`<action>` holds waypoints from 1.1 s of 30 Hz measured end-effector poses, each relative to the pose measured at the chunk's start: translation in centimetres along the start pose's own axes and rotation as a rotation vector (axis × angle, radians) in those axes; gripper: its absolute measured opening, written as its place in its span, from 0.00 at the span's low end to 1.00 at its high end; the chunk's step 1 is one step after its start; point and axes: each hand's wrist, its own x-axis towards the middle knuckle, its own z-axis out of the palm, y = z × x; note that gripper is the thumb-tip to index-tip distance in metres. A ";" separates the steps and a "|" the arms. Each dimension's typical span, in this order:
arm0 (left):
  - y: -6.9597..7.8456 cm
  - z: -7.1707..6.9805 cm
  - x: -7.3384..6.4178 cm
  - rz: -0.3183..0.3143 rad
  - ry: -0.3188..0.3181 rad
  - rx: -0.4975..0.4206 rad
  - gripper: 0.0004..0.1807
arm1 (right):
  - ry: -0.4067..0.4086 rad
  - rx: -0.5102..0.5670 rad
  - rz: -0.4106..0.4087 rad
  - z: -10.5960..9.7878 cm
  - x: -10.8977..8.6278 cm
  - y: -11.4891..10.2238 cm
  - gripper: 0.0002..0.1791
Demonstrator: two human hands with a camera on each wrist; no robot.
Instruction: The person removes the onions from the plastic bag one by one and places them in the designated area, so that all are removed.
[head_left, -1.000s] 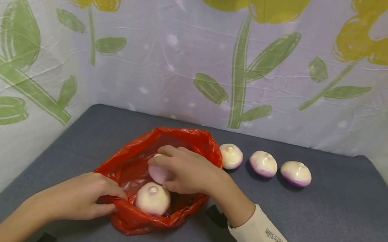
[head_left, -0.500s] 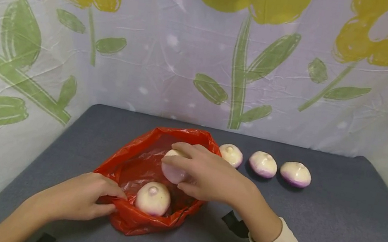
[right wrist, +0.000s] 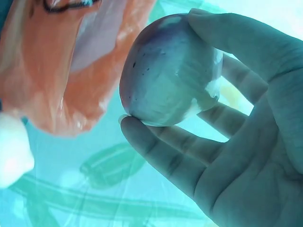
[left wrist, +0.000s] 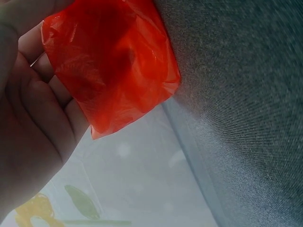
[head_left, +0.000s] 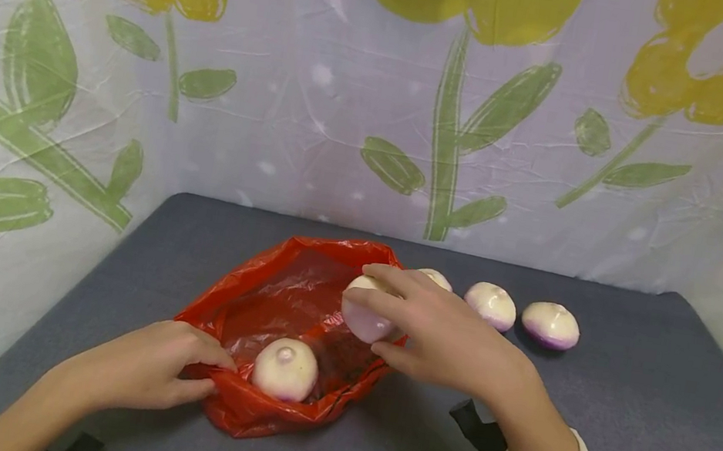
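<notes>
A red plastic bag [head_left: 234, 421] lies with its mouth open on the table. My left hand [head_left: 151, 365] pinches the bag's near left rim; the left wrist view has the red film [left wrist: 113, 71] between thumb and fingers. One white-and-purple turnip [head_left: 286, 370] rests inside the bag. Over the bag's right rim, my right hand [head_left: 444, 331] holds another turnip [head_left: 366, 310] between thumb and fingertips. In the right wrist view this turnip [right wrist: 165, 75] is gripped at its sides, apart from the bag [right wrist: 47, 80].
Beyond the right hand, a row of turnips stands on the dark grey table [head_left: 620, 420]: one partly hidden turnip [head_left: 436, 277], a middle turnip [head_left: 491, 304] and a right turnip [head_left: 551, 324]. A flower-printed white cloth [head_left: 325, 95] hangs behind the table and at its sides.
My right hand has lifted the turnip from inside the bag and carried it right to the bag's right rim. The left hand and the other turnips have stayed put.
</notes>
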 end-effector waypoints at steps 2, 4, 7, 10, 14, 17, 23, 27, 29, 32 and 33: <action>0.0 0.0 0.0 0.000 0.000 0.003 0.10 | 0.014 -0.006 0.005 -0.2 -0.4 0.3 0.30; 0.0 0.1 0.0 -0.002 0.000 0.005 0.10 | 0.014 -0.001 0.023 -0.5 -0.9 0.6 0.30; 0.0 0.0 0.0 -0.007 -0.002 0.009 0.11 | 0.013 0.002 0.047 -0.9 -1.4 1.0 0.30; 0.0 0.0 0.0 -0.007 -0.002 0.008 0.10 | 0.019 -0.017 0.071 -1.3 -2.0 1.3 0.30; 0.0 0.0 0.0 0.002 0.003 0.013 0.10 | 0.017 -0.040 0.105 -1.6 -2.9 1.8 0.30; 0.1 0.0 0.0 -0.005 -0.001 0.013 0.10 | -0.006 -0.049 0.125 -1.5 -3.6 2.4 0.30; 0.1 0.0 0.1 -0.022 -0.024 0.009 0.11 | -0.055 -0.057 0.172 -0.9 -5.2 3.2 0.30; 0.1 0.0 0.1 -0.017 -0.021 0.010 0.11 | -0.083 -0.065 0.194 -0.3 -5.9 3.7 0.30; 0.2 0.0 0.1 -0.018 -0.022 0.009 0.11 | -0.093 -0.066 0.196 0.0 -6.2 3.9 0.31; 0.2 -0.1 0.1 -0.020 -0.025 0.009 0.11 | -0.097 -0.062 0.186 0.4 -6.4 4.2 0.32; 0.2 -0.1 0.1 -0.021 -0.025 0.007 0.11 | -0.094 -0.063 0.180 0.6 -6.5 4.3 0.32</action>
